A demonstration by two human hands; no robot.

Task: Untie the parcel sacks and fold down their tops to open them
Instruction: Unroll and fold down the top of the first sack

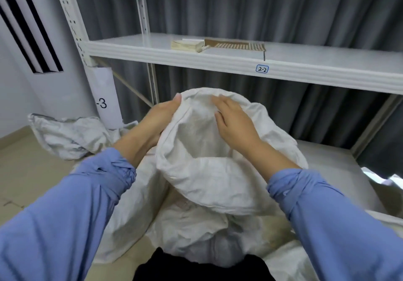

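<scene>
A white woven parcel sack (207, 178) stands in front of me with its mouth wide open and its rim rolled outward. My left hand (160, 117) grips the far left of the rim, thumb on top and fingers hidden behind the fabric. My right hand (233, 123) reaches inside the mouth with straight fingers pressed against the far inner wall. A second white sack (69, 134) lies crumpled on the floor to the left. More sack fabric (196, 232) bunches below the open mouth.
A white metal shelf (218, 60) labelled 2-2 runs across above the sack, holding flat cardboard pieces (218, 45). Its upright post (104, 97) stands left of the sack. Grey curtains (261, 8) hang behind. A lower shelf board (331, 167) sits to the right.
</scene>
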